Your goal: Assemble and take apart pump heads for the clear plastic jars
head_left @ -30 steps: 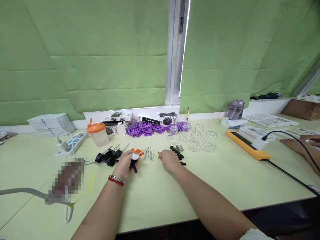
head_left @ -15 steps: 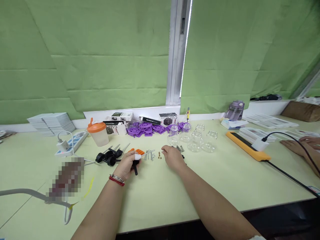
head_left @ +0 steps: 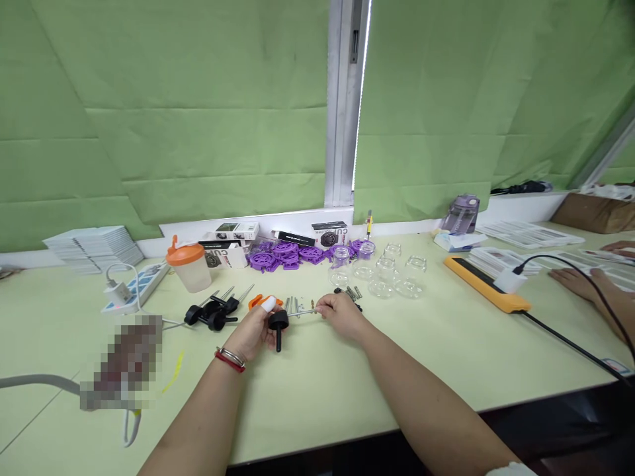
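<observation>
My left hand (head_left: 254, 330), with a white cover on the thumb, is closed around a black crank handle (head_left: 278, 322). A thin metal rod (head_left: 303, 313) sticks out of the handle to the right. My right hand (head_left: 343, 315) pinches at the rod's far tip; whatever small piece lies between its fingertips is hidden. Just behind the rod are several silver screws (head_left: 292, 305), small brass pieces (head_left: 312, 303) and orange plastic parts (head_left: 258, 301). More black crank handles (head_left: 215, 317) with metal rods lie left of my left hand. Dark springs (head_left: 354, 292) lie behind my right hand.
Purple plastic parts (head_left: 285, 253) and clear jars (head_left: 381, 281) stand along the back. An orange-lidded cup (head_left: 191, 264), a white power strip (head_left: 143, 289) and a blurred item (head_left: 126, 357) are on the left. An orange power strip (head_left: 483, 284) and another person's hand (head_left: 575, 281) are on the right.
The crank handle has turned so its black knob faces me and its rod points right. My right fingertips have come to the rod's tip. The view has shifted slightly.
</observation>
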{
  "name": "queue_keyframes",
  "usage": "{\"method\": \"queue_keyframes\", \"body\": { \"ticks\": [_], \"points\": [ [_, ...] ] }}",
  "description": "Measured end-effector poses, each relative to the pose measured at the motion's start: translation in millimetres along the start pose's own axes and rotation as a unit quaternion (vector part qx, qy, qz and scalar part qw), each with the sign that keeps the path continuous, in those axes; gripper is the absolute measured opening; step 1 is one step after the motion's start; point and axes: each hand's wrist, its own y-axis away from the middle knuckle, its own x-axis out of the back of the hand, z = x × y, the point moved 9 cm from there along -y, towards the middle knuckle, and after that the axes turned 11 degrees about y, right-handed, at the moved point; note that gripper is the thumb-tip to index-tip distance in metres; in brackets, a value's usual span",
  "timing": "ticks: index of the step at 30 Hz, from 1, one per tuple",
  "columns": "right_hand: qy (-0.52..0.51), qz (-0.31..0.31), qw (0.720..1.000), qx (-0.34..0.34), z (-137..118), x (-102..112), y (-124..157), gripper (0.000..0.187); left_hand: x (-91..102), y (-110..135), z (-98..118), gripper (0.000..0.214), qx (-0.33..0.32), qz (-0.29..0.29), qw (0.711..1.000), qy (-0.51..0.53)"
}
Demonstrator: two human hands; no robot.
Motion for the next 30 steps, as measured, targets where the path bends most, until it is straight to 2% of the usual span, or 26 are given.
{"method": "queue_keyframes", "body": {
  "ticks": [4, 11, 13, 15, 18, 21, 24, 30],
  "points": [
    [0.017, 0.026, 0.999, -0.009, 3.3, 5.8, -0.9, 0.020, -4.6, -2.4, -2.7, 0.034, -0.011, -0.015, 1.000, -0.022],
    [-0.020, 0.051, 0.998, 0.016, 3.6, 6.4, -3.1, 0.023, -0.1, -4.2, -2.2, 0.030, -0.038, 0.050, 0.996, -0.064],
    [0.011, 0.085, 0.996, 0.015, 5.5, 13.9, -3.1, 0.024, 6.0, -4.3, 3.1, 0.029, -0.058, 0.068, 0.993, -0.074],
    [0.087, 0.107, 0.990, 0.022, 4.1, 18.6, -3.3, 0.022, 14.4, -4.1, 8.0, 0.027, -0.073, 0.091, 0.991, -0.071],
    [0.218, 0.077, 0.972, 0.041, -0.4, 9.3, -6.6, 0.018, 24.9, -4.1, 11.3, 0.025, -0.082, 0.118, 0.988, -0.058],
    [0.292, 0.037, 0.954, 0.050, -1.7, -6.0, -10.3, 0.018, 29.2, -4.7, 12.5, 0.023, -0.091, 0.131, 0.985, -0.072],
    [0.321, 0.026, 0.945, 0.058, -2.8, -15.0, -12.0, 0.018, 29.2, -5.1, 13.1, 0.025, -0.096, 0.138, 0.981, -0.092],
    [0.349, 0.022, 0.934, 0.069, -4.8, -19.9, -11.0, 0.019, 27.5, -2.3, 14.5, 0.035, -0.092, 0.153, 0.980, -0.091]
  ]
}}
